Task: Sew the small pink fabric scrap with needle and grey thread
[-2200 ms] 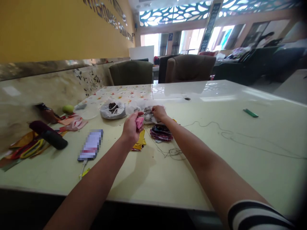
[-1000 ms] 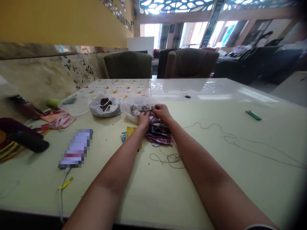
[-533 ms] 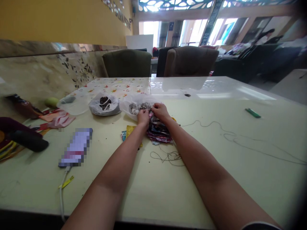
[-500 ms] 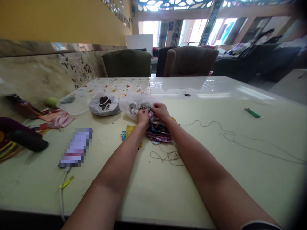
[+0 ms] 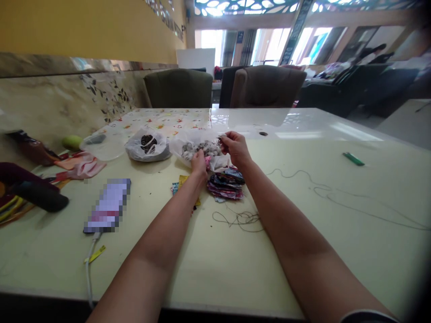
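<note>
My left hand point(image 5: 199, 165) is closed at the near edge of a white plastic bag point(image 5: 177, 146), pinching a small pink piece point(image 5: 208, 161) that looks like cloth. To its right my right hand point(image 5: 235, 147) is raised over the bag's right side, thumb and fingers pinched on something small and pale that I cannot make out. Grey-white lumps point(image 5: 190, 150) fill the bag. Just below the hands lies a stack of folded, colourful fabric pieces point(image 5: 225, 185). Yellow and blue pieces point(image 5: 183, 181) show partly behind my left wrist.
A second plastic bag point(image 5: 134, 150) holds dark bits. Left are a phone point(image 5: 109, 202) on a white cable, a black cylinder point(image 5: 40, 196), pink cloth point(image 5: 85, 165) and a brown bottle point(image 5: 33, 148). Loose thread point(image 5: 235, 220) curls near my right forearm; a green object point(image 5: 353, 158) lies far right.
My right hand has lifted up and to the right, away from my left hand. The left hand has shifted only slightly. More of the pink piece and the fabric stack shows.
</note>
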`<action>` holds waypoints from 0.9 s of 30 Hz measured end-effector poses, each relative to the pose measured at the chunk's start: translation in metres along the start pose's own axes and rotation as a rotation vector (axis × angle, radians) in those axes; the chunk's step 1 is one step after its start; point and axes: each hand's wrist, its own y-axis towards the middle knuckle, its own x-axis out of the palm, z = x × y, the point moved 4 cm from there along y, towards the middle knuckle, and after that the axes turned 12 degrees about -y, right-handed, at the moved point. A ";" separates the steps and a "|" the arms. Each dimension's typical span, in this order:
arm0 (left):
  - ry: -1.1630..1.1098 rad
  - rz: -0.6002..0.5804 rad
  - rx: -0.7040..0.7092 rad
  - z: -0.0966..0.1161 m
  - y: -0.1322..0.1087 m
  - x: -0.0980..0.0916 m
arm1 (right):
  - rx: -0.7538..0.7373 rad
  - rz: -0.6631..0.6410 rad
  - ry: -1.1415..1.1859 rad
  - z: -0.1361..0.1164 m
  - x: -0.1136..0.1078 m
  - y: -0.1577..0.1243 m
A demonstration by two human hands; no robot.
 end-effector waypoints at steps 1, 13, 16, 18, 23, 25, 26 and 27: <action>-0.047 -0.014 -0.018 0.004 -0.004 0.002 | -0.006 -0.014 -0.005 -0.005 -0.001 -0.001; -0.406 -0.166 -0.441 0.043 -0.072 0.013 | -0.301 -0.159 -0.048 -0.057 -0.002 -0.071; -0.403 -0.201 -0.568 0.034 -0.101 0.000 | -0.330 -0.118 -0.063 -0.052 0.003 -0.103; -0.403 -0.214 -0.620 0.028 -0.118 -0.012 | -0.341 -0.103 -0.069 -0.046 0.006 -0.124; -0.431 -0.140 -0.649 0.024 -0.147 -0.038 | -0.400 -0.170 -0.160 -0.037 0.012 -0.159; -0.444 -0.122 -0.656 0.025 -0.151 -0.043 | -0.442 -0.204 -0.224 -0.035 0.013 -0.163; -0.459 -0.127 -0.654 0.026 -0.152 -0.044 | -0.469 -0.213 -0.266 -0.035 0.014 -0.164; -0.476 -0.136 -0.647 0.027 -0.152 -0.045 | -0.501 -0.215 -0.311 -0.035 0.015 -0.164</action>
